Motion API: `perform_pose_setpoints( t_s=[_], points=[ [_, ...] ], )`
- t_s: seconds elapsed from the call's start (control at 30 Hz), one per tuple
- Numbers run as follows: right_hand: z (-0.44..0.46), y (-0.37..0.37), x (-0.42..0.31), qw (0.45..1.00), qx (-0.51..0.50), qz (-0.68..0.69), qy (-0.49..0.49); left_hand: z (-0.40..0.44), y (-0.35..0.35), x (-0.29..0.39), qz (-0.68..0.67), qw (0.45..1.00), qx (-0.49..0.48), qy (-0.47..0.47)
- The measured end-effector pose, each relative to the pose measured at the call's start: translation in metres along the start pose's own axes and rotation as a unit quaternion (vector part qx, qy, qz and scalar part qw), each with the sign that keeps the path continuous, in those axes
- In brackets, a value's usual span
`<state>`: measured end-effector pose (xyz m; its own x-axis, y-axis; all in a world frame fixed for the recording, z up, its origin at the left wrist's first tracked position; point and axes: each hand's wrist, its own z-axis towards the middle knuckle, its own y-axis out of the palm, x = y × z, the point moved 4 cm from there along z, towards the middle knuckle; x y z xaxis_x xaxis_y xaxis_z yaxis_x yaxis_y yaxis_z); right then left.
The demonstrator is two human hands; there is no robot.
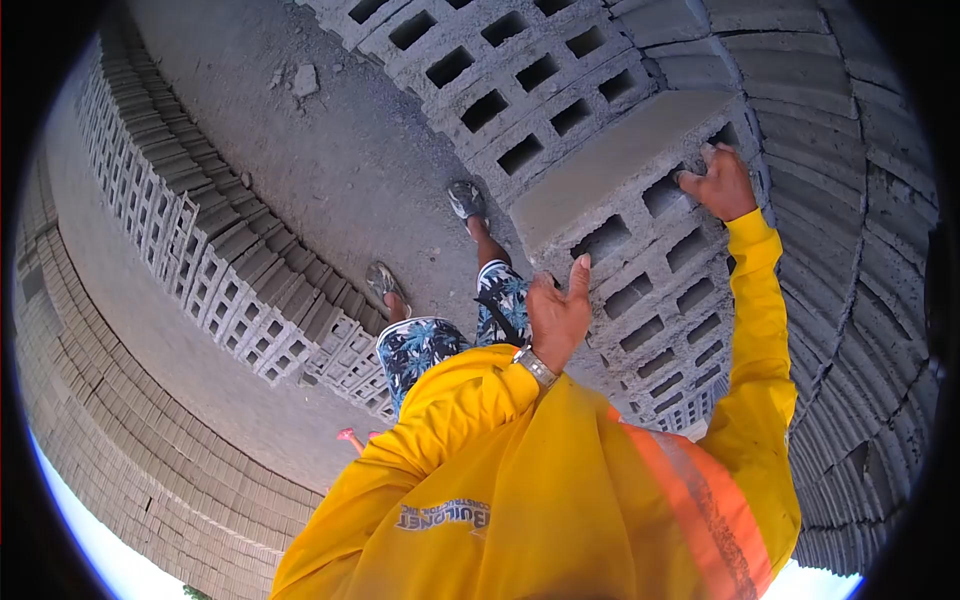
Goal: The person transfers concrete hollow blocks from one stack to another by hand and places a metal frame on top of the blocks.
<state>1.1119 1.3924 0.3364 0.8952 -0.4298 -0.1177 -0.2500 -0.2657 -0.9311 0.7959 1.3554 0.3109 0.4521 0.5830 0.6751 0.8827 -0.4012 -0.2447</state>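
Observation:
A grey hollow concrete block (620,165) sits at the front of a stack, its smooth long side and its face with rectangular holes showing. My right hand (722,185) grips the block's far right end, thumb and fingers hooked at its holes. At the block's other end is my left hand (560,318), wearing a metal watch. Its thumb lies against the holed face and its fingers curl at the corner, partly hidden. More hollow blocks (660,300) are stacked directly beside this one.
Further stacked blocks (490,75) continue at the top, and tall rows (820,200) rise along the right. Dusty ground (330,150) with a loose rubble piece (305,80) runs past my feet. Another long block row (210,200) stands at left. Pink footwear (348,436) shows near the bottom.

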Motion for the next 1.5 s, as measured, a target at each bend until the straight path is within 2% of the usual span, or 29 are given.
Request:
perform_pose_setpoints(
  t_s=[0.07,0.17,0.23,0.27,0.33,0.37,0.4,0.47,0.53,0.57,0.6,0.63,0.7,0.77,0.83,0.87,0.9,0.93,0.97,1.0,1.07,1.1,1.23,1.27,1.33,1.37,1.43,1.47,1.5],
  points=[
    [0.000,0.017,0.025,0.997,0.033,-0.042,-0.054,0.000,-0.008,0.005,0.032,0.999,-0.025,0.004],
    [-0.002,-0.007,-0.008,0.998,-0.011,-0.054,0.008,0.005,-0.022,-0.006,0.037,0.992,-0.119,0.018],
    [-0.009,-0.029,-0.048,0.982,-0.020,-0.181,-0.051,0.013,-0.033,-0.038,-0.060,0.979,-0.111,0.160],
    [-0.015,-0.036,-0.065,0.970,0.033,-0.226,-0.080,0.020,-0.055,-0.065,-0.096,0.964,-0.096,0.228],
    [-0.026,-0.041,-0.100,0.989,0.090,-0.118,0.002,0.037,-0.121,-0.133,-0.121,0.981,-0.103,0.115],
    [-0.040,-0.034,-0.146,0.991,0.119,-0.054,-0.005,0.044,-0.152,-0.170,-0.140,0.982,-0.115,0.060],
    [-0.054,-0.024,-0.201,0.988,0.152,0.007,-0.004,0.050,-0.195,-0.215,-0.186,0.982,-0.017,0.043],
    [-0.078,0.034,-0.307,0.985,0.082,0.144,-0.039,0.061,-0.295,-0.322,-0.109,0.989,0.099,-0.002],
    [-0.097,0.135,-0.403,0.948,-0.066,0.305,-0.059,0.064,-0.410,-0.434,0.021,0.968,0.248,0.011],
    [-0.114,0.174,-0.471,0.947,-0.131,0.281,-0.087,0.064,-0.463,-0.510,0.018,0.952,0.305,-0.011],
    [-0.132,0.227,-0.523,0.926,-0.195,0.302,-0.116,0.055,-0.522,-0.552,0.052,0.940,0.333,-0.053],
    [-0.156,0.278,-0.572,0.910,-0.242,0.299,-0.152,0.040,-0.577,-0.555,0.081,0.922,0.360,-0.119],
    [-0.206,0.370,-0.666,0.868,-0.315,0.324,-0.204,0.026,-0.676,-0.637,0.171,0.859,0.438,-0.201],
    [-0.247,0.444,-0.736,0.868,-0.311,0.230,-0.310,0.020,-0.745,-0.660,0.189,0.847,0.412,-0.279],
    [-0.267,0.489,-0.798,0.864,-0.349,0.174,-0.319,0.031,-0.788,-0.686,0.240,0.851,0.364,-0.293],
    [-0.273,0.511,-0.820,0.868,-0.316,0.196,-0.330,0.039,-0.800,-0.677,0.232,0.867,0.307,-0.317],
    [-0.281,0.540,-0.837,0.879,-0.290,0.175,-0.335,0.051,-0.816,-0.725,0.227,0.893,0.287,-0.263],
    [-0.284,0.558,-0.851,0.873,-0.340,0.123,-0.326,0.061,-0.817,-0.704,0.251,0.893,0.177,-0.329],
    [-0.286,0.569,-0.859,0.858,-0.408,0.072,-0.303,0.078,-0.835,-0.764,0.326,0.885,0.091,-0.320],
    [-0.284,0.578,-0.864,0.851,-0.445,0.071,-0.268,0.085,-0.832,-0.775,0.270,0.915,0.114,-0.278],
    [-0.289,0.602,-0.866,0.883,-0.404,0.084,-0.226,0.097,-0.824,-0.793,0.147,0.961,0.141,-0.187],
    [-0.287,0.603,-0.864,0.893,-0.397,0.110,-0.180,0.099,-0.820,-0.797,0.172,0.942,0.167,-0.235],
    [-0.294,0.603,-0.860,0.923,-0.334,0.170,-0.087,0.075,-0.815,-0.795,0.125,0.931,0.249,-0.234],
    [-0.295,0.607,-0.851,0.913,-0.360,0.177,-0.079,0.068,-0.806,-0.791,0.085,0.935,0.252,-0.233],
    [-0.297,0.614,-0.826,0.928,-0.309,0.180,-0.105,0.042,-0.776,-0.778,0.015,0.937,0.304,-0.173],
    [-0.297,0.615,-0.814,0.935,-0.282,0.180,-0.118,0.025,-0.753,-0.732,0.048,0.923,0.316,-0.214],
    [-0.282,0.599,-0.792,0.927,-0.302,0.191,-0.113,-0.006,-0.717,-0.708,0.053,0.908,0.366,-0.194],
    [-0.266,0.586,-0.780,0.919,-0.319,0.198,-0.119,-0.018,-0.695,-0.668,0.100,0.891,0.389,-0.211],
    [-0.252,0.576,-0.770,0.917,-0.324,0.184,-0.143,-0.027,-0.678,-0.652,0.183,0.859,0.384,-0.285]
  ],
)
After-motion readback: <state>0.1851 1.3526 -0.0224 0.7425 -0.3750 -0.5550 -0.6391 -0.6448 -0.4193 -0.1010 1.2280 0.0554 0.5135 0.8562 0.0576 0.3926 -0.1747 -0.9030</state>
